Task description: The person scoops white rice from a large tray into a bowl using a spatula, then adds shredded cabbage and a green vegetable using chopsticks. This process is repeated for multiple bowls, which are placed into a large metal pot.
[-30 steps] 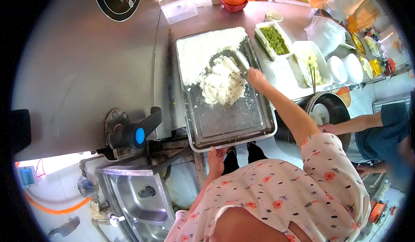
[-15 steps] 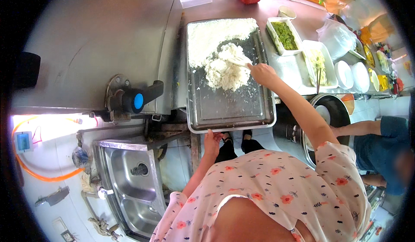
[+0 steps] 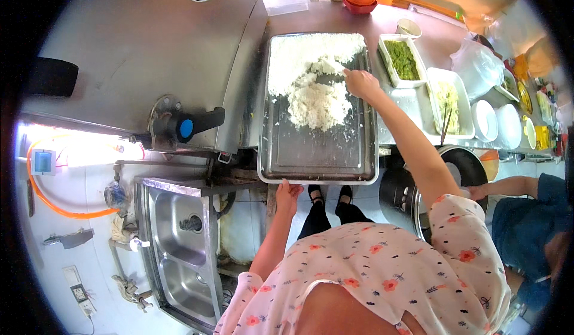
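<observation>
A large metal tray (image 3: 317, 159) holds white cooked rice (image 3: 315, 42), spread along its far end with a loose heap (image 3: 320, 104) nearer its middle. My right hand (image 3: 362, 85) is closed round the handle of a pale rice paddle (image 3: 336, 66), whose blade is in the rice by the far layer. A dark strip of bare tray shows between layer and heap. At the tray's near rim, my left hand (image 3: 288, 196) has its fingertips on the edge, apparently gripping it; some of its fingers are partly hidden.
Right of the tray stand white containers of chopped greens (image 3: 402, 60) and pale shreds (image 3: 447, 99) with chopsticks, plus white bowls (image 3: 484, 121). A large dark pot (image 3: 397, 185) and a co-worker's arm (image 3: 508, 186) are lower right. A double sink (image 3: 179, 227) is lower left.
My right hand and the paddle have moved away from me, from the heap toward the far rice layer. My left hand stays at the near rim. The whole view has shifted slightly.
</observation>
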Motion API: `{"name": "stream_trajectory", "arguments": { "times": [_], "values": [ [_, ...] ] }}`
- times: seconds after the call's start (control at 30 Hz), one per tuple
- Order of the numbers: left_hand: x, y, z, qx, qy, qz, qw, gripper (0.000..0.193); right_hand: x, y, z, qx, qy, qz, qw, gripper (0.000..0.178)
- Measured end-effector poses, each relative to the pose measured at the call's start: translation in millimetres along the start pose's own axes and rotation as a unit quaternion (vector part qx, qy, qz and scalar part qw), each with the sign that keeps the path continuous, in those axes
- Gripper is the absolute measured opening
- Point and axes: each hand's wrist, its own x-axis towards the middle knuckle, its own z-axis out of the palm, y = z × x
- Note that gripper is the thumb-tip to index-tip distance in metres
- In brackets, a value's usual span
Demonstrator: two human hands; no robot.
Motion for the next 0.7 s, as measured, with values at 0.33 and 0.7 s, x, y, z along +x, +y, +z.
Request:
{"name": "stream_trajectory", "arguments": {
  "times": [0.33, 0.7],
  "values": [
    [2.2, -5.4, -16.1, 0.009, 0.003, 0.017, 1.0, 0.027, -21.8, -11.1, 19.7, 0.0, -0.03, -0.063, 0.998, 0.029],
    [1.6, -11.4, -12.2, 0.02, 0.03, 0.039, 0.999, 0.028, -24.7, -13.0, 51.3, -0.008, -0.049, -0.027, 0.998, 0.033]
  ]
}}
